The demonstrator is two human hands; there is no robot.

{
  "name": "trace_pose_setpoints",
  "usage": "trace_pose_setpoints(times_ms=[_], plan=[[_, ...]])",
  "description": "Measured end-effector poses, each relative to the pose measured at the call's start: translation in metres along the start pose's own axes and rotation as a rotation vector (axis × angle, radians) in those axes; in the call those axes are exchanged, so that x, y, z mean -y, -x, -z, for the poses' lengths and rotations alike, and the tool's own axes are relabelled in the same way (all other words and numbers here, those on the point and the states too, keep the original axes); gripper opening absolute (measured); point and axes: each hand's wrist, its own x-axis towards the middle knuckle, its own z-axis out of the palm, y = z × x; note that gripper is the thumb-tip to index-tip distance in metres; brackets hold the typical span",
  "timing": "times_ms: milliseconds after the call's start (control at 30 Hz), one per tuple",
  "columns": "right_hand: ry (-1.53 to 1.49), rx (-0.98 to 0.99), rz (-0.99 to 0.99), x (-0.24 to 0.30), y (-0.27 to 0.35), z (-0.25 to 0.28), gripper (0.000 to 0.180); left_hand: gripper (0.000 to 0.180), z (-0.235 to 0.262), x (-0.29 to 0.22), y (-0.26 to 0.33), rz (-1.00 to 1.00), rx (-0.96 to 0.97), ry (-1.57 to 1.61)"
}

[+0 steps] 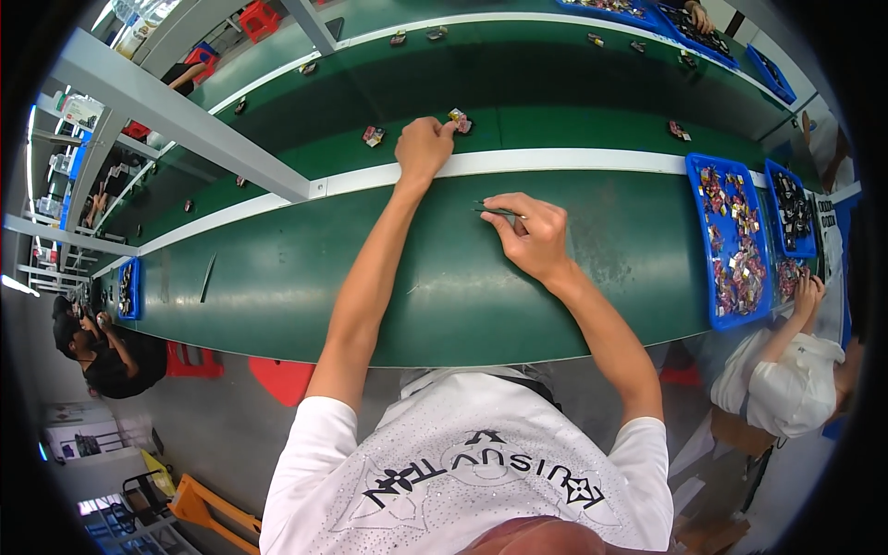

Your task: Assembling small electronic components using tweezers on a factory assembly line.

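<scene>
At upper centre, the left hand [425, 148] is reaching a part [460, 121] on the belt [573, 129], its grip unclear; at centre, the right hand [535, 236] is clamping tweezers [485, 211], tips empty. Tweezer work is seemingly remaining, nothing looking finished.

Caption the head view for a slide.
Left hand at a colourful item beyond the white rail; right hand holds tweezers.

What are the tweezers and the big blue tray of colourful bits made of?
The tweezers look like dark metal, judging by their thin, straight prongs, but they're too small to be sure. The blue tray seems smooth, moulded plastic: even colour and rounded corners.
</scene>
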Motion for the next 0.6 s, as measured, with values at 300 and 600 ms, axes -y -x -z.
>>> trace_pose_setpoints(times_ms=[300, 600], plan=[[0.028, 0.046, -0.027, 0.002, 0.0, -0.001, 0.012, 0.042, -0.006, -0.005, -0.015, 0.124, -0.008, -0.084], [-0.002, 0.058, -0.075, 0.002, 0.004, -0.006, 0.013, 0.023, -0.006, 0.022, -0.017, 0.074, -0.027, 0.199]])
